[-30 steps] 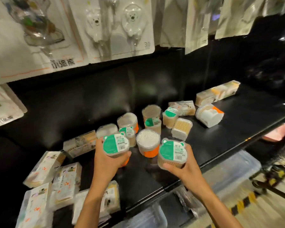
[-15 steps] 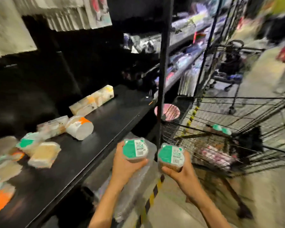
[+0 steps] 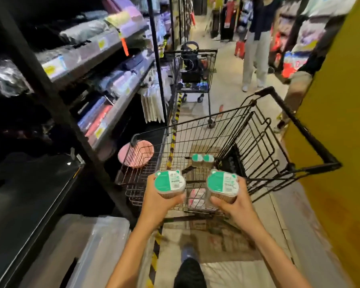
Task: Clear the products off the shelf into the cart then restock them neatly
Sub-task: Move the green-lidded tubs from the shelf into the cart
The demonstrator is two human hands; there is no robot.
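My left hand point(image 3: 158, 201) grips a clear tub with a green lid point(image 3: 169, 181), held over the near edge of the black wire cart point(image 3: 264, 142). My right hand point(image 3: 232, 205) grips a second green-lidded tub point(image 3: 222, 185) beside it, also above the cart's near rim. Two more green-lidded tubs point(image 3: 202, 160) stand on the cart floor farther in, and a pink-and-white pack point(image 3: 195, 196) lies below my hands. The black shelf point(image 3: 29, 194) is at the left, mostly dark.
A pink dish point(image 3: 136, 155) sits just outside the cart's left side. A clear plastic bin point(image 3: 87, 246) stands under the shelf at lower left. Another cart point(image 3: 192, 69) is parked down the aisle. Two people point(image 3: 257, 48) stand at the far right, by a yellow wall point(image 3: 341, 142).
I have turned right, away from the shelf toward the cart. Both hands carried their green-lidded tubs from above the shelf to over the cart's near edge.
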